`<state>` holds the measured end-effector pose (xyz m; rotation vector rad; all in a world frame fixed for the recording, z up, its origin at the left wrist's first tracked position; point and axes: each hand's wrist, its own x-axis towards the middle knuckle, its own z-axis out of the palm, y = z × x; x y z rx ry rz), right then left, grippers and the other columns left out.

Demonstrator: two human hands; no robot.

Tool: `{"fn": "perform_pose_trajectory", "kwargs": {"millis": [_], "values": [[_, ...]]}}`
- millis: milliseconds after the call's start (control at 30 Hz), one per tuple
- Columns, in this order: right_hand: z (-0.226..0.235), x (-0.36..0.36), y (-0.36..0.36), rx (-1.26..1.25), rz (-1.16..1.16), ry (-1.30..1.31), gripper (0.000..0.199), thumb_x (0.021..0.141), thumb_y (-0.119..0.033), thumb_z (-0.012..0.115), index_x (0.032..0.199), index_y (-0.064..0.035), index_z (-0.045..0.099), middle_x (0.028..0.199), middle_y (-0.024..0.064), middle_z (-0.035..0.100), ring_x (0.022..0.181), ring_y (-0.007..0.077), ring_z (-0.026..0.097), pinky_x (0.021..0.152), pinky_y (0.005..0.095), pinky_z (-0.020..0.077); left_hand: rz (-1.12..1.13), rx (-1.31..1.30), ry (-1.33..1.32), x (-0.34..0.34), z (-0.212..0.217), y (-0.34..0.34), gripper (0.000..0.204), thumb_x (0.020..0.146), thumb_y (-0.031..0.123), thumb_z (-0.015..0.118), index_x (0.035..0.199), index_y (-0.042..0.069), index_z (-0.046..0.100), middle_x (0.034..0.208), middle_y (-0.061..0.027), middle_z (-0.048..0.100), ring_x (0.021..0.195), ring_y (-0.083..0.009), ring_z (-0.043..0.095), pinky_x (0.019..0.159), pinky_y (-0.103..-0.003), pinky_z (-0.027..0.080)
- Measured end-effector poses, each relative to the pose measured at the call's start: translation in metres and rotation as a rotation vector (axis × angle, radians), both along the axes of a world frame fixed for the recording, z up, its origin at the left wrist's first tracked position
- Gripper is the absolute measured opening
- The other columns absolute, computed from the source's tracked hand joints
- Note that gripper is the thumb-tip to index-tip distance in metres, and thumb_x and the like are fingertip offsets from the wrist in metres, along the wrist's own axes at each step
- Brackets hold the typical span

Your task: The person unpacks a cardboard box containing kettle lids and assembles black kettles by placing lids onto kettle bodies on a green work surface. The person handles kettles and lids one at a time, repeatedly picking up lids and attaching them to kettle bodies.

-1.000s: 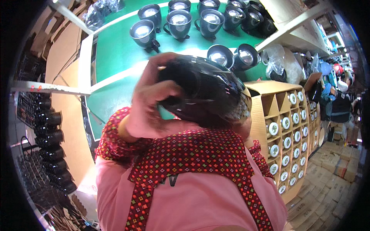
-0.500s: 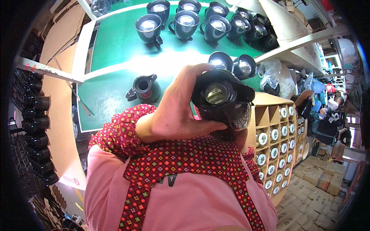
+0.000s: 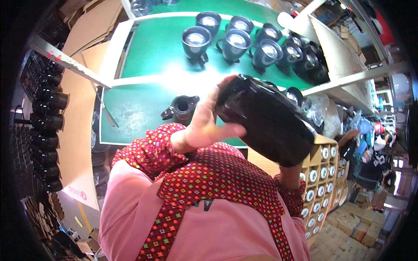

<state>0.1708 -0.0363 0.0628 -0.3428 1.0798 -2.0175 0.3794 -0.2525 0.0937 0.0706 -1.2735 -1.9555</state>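
A: What are the hands doing?

B: The left hand (image 3: 204, 124) is wrapped around the near end of a glossy black lamp housing (image 3: 265, 119), fingers curled over its rim, thumb along its side. The right hand is hidden behind the housing; only a sleeve shows beneath it, so I cannot tell whether that hand grips it or not.

A: Where is the housing?

B: Lifted clear of the green worktop (image 3: 143, 56), tilted, close in front of the chest.

A: How far along does the work look?

B: A row of finished-looking black lamps (image 3: 237, 41) with lenses stands at the far side of the worktop. One small black part (image 3: 180, 108) lies alone near the front edge, untouched. The piece in hand seems under inspection or mid-assembly, so I judge it not yet ready to join the row.

A: And against half a second ago?

B: Then its lens end faced the camera; now it has been turned so that its dark side shows, and it sits further to the right.
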Motion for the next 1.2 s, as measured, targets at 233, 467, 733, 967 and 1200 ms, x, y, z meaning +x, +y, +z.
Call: {"fn": "perform_pose_trajectory", "kwargs": {"millis": [233,467,733,967,1200], "values": [[0.096,0.041,-0.125,-0.129,0.043,1.851,0.038,0.070,-0.019,0.092,0.096,-0.0020,0.070,0.101,0.0118,0.064,0.096,0.0331,0.062,0.083,0.0443,0.0519,-0.133,0.662,0.176,0.010,-0.049,-0.057,0.067,0.113,0.056,0.038,0.158,0.007,0.044,0.158,-0.0103,0.054,0.147,-0.0259,0.047,0.125,-0.047,0.032],[0.048,0.069,-0.248,-0.229,0.146,2.025,0.015,0.074,-0.008,0.075,0.087,-0.0113,0.069,0.097,0.0009,0.065,0.099,0.0205,0.064,0.100,0.0492,0.0496,0.042,0.444,-0.202,0.072,-0.001,-0.103,0.052,0.109,0.043,0.059,0.145,0.006,0.053,0.138,-0.0098,0.064,0.129,-0.0224,0.062,0.102,-0.044,0.057],[0.012,0.102,-0.344,-0.280,0.380,1.780,0.037,0.077,-0.011,0.080,0.113,-0.0085,0.069,0.123,0.0107,0.060,0.124,0.0319,0.057,0.118,0.0557,0.0399,0.256,0.470,-0.493,0.104,-0.039,-0.216,0.048,0.087,-0.004,0.046,0.133,-0.005,0.059,0.125,-0.0156,0.069,0.109,-0.0260,0.073,0.088,-0.045,0.067],[-0.032,0.059,-0.367,0.183,0.230,1.435,0.047,0.085,-0.012,0.082,0.127,-0.0069,0.062,0.122,0.0154,0.061,0.111,0.0344,0.062,0.098,0.0435,0.0521,0.379,0.424,-0.615,0.058,-0.096,-0.374,0.020,0.101,0.006,0.057,0.117,-0.002,0.066,0.110,-0.0118,0.073,0.099,-0.0233,0.073,0.083,-0.050,0.066],[-0.063,0.035,-0.336,0.340,0.460,1.340,0.035,0.089,-0.013,0.081,0.119,-0.0047,0.066,0.108,0.0149,0.066,0.091,0.0302,0.068,0.083,0.0398,0.0565,0.464,0.470,-0.734,-0.011,-0.169,-0.502,0.025,0.096,-0.001,0.062,0.118,-0.013,0.059,0.113,-0.0189,0.070,0.096,-0.0331,0.074,0.077,-0.056,0.068]]}}
